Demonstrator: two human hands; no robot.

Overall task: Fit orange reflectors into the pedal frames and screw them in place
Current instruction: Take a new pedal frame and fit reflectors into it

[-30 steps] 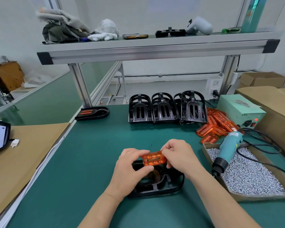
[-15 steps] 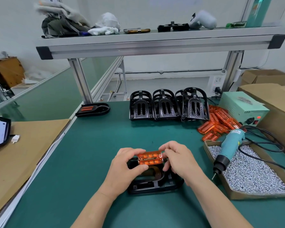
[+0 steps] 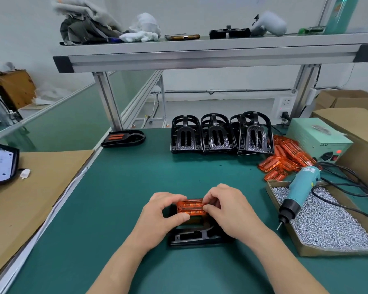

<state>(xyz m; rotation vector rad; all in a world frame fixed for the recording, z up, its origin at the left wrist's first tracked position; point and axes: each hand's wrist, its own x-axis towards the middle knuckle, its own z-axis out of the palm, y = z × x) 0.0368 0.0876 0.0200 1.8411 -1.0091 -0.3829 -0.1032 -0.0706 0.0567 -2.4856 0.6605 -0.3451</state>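
A black pedal frame (image 3: 197, 235) lies flat on the green mat in front of me. An orange reflector (image 3: 191, 207) sits at the frame's far end. My left hand (image 3: 160, 216) pinches the reflector's left end, thumb below and fingers above. My right hand (image 3: 229, 207) pinches its right end the same way. Both hands hide the frame's sides. Three more black pedal frames (image 3: 218, 134) stand upright in a row at the back. A pile of orange reflectors (image 3: 285, 160) lies to their right.
A teal electric screwdriver (image 3: 296, 193) leans on a cardboard tray (image 3: 302, 250) full of silver screws at the right. Its cables run to a pale green power box (image 3: 316, 137). A finished pedal (image 3: 123, 137) lies at the back left. Cardboard (image 3: 30, 187) covers the left bench.
Both hands have carried the reflector down from above the frame onto its far end. The view has tilted slightly.
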